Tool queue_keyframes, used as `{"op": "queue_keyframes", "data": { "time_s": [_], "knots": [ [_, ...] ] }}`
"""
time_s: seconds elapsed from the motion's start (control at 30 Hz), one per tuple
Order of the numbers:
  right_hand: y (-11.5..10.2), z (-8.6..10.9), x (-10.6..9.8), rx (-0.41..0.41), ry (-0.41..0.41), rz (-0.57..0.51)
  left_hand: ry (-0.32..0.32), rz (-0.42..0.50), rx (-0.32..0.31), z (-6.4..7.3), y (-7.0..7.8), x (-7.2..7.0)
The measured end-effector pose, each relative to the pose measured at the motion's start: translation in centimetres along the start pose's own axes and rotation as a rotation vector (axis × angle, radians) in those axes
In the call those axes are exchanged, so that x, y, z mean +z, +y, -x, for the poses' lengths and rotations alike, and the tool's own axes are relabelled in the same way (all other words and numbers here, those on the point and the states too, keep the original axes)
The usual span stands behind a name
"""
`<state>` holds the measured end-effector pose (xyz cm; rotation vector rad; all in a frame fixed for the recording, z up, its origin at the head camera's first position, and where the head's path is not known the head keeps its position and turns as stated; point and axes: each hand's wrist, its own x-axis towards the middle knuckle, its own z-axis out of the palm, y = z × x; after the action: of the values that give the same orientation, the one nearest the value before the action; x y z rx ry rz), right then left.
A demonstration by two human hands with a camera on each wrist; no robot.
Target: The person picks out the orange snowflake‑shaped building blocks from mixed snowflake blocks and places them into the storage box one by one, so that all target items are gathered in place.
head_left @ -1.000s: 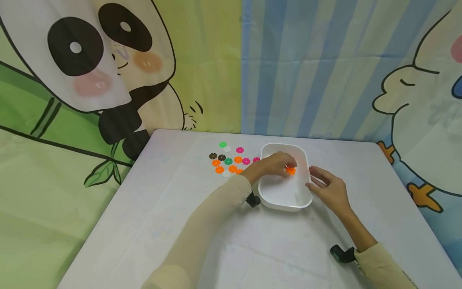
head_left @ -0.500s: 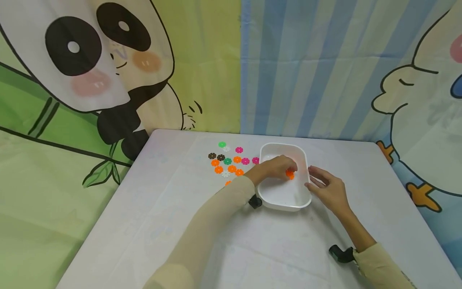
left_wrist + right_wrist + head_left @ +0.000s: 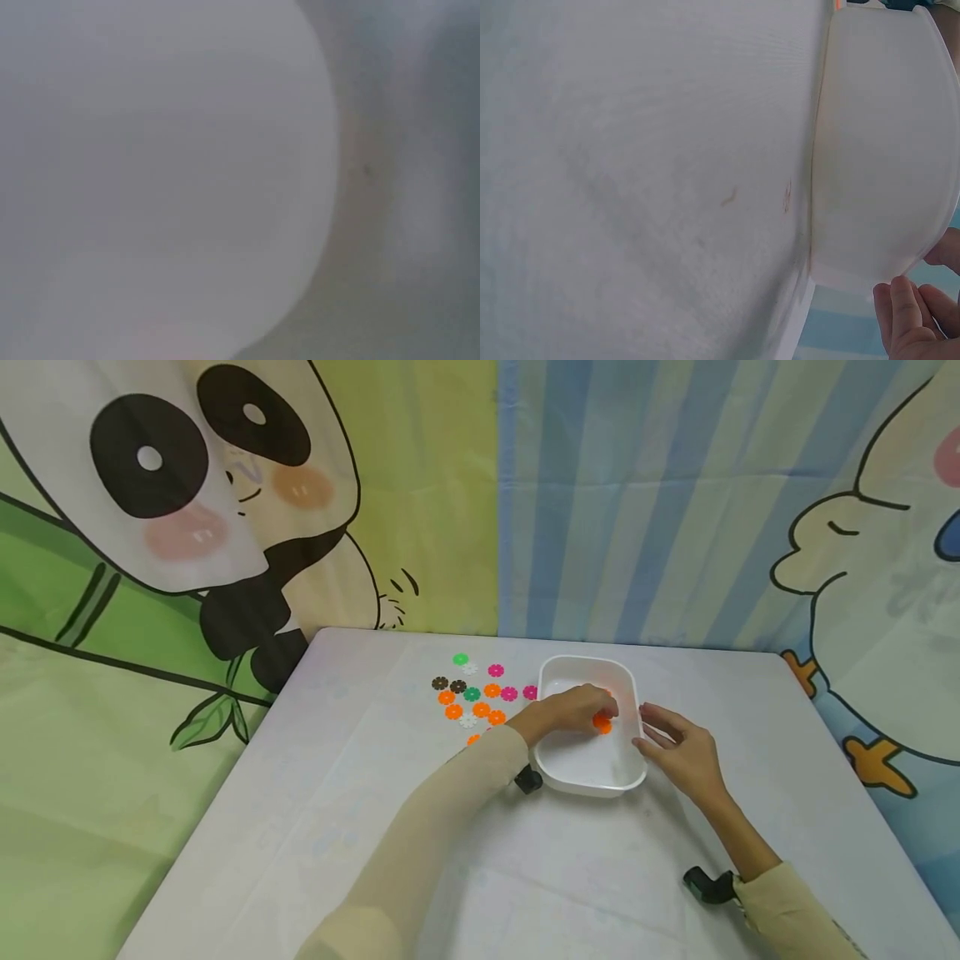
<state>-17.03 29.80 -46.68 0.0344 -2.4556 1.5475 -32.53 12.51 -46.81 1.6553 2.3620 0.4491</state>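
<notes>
A white plastic tub (image 3: 588, 768) with rounded corners stands on the table. My left hand (image 3: 577, 706) reaches over its left side with curled fingers and pinches an orange flower-shaped disc (image 3: 602, 724); the hand hides part of what lies there. At the tub's right rim is my right hand (image 3: 686, 756), thumb at the edge and fingers along the outer wall. In the right wrist view, those fingertips (image 3: 904, 296) touch the corner of the tub (image 3: 881, 150). Only the blurred pale curve of the tub (image 3: 187, 180) shows in the left wrist view.
Several flower-shaped discs (image 3: 482, 710) in orange, pink, white, brown and green lie on the white table (image 3: 360, 760), left of the tub. A cartoon-printed curtain (image 3: 570, 527) hangs behind the table. Black wrist cameras (image 3: 708, 887) stick out from both sleeves.
My left hand has shifted slightly down inside the tub, and the orange disc at its fingers has moved with it. The right hand has stayed at the rim.
</notes>
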Motion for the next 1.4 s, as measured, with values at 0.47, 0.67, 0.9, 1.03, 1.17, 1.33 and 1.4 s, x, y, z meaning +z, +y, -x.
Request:
{"op": "queue_keyframes", "data": {
  "time_s": [0.47,0.67,0.9,1.03,1.17,1.33,1.4],
  "knots": [
    [0.0,0.0,0.0,0.003,0.001,-0.002,0.005,0.034,0.001,-0.1,-0.3,0.4],
    [-0.2,0.0,0.0,0.006,-0.004,-0.018,0.012,0.037,0.004,0.0,-0.3,0.4],
    [-0.2,0.1,0.0,0.001,-0.001,0.026,0.045,0.083,0.000,0.1,-0.2,-0.1],
    [-0.2,0.0,0.1,-0.010,0.007,0.046,0.095,0.117,0.022,0.9,-0.3,-1.8],
    [0.0,0.0,0.3,-0.014,0.017,0.063,0.156,0.126,-0.003,2.4,-0.9,-3.9],
    [0.0,0.1,0.4,-0.016,0.022,0.069,0.243,0.200,-0.068,5.3,-2.4,-5.5],
    [-0.1,0.1,0.3,-0.018,0.024,0.081,0.274,0.227,-0.091,6.5,-3.1,-5.7]
  ]
}}
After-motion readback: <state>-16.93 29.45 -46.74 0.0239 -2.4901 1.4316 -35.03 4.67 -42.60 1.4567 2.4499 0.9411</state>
